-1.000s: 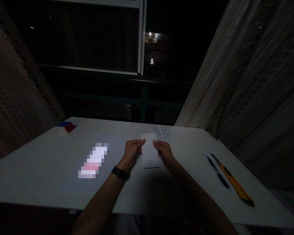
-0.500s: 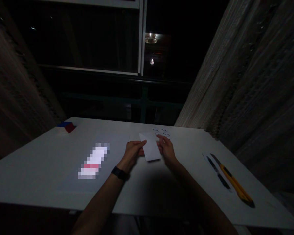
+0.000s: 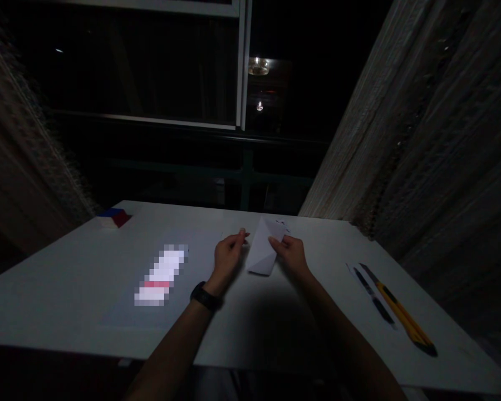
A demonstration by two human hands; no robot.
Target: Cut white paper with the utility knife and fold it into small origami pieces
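A folded white paper (image 3: 262, 248) is held up over the middle of the table, with slanting creases near its top and bottom. My right hand (image 3: 293, 253) grips its right edge, thumb on the near face and the other fingers partly hidden behind. To the left of the paper, a small gap away, is my left hand (image 3: 229, 255); its thumb and fingertips are pressed together and nothing shows between them. Behind the paper, several small dark marks (image 3: 281, 224) on the table are mostly covered.
A yellow box cutter (image 3: 396, 309) and a black pen (image 3: 373, 295) lie on the white table (image 3: 317, 334) at right. On the left, a glowing pixelated screen (image 3: 162, 273) rests on a pale sheet (image 3: 121, 309). A blue, red and white block (image 3: 113, 218) sits at the far left.
The paper has been turned in my hands and now shows diagonal creases. My left hand has let go of it and sits just to its left, while my right hand keeps hold.
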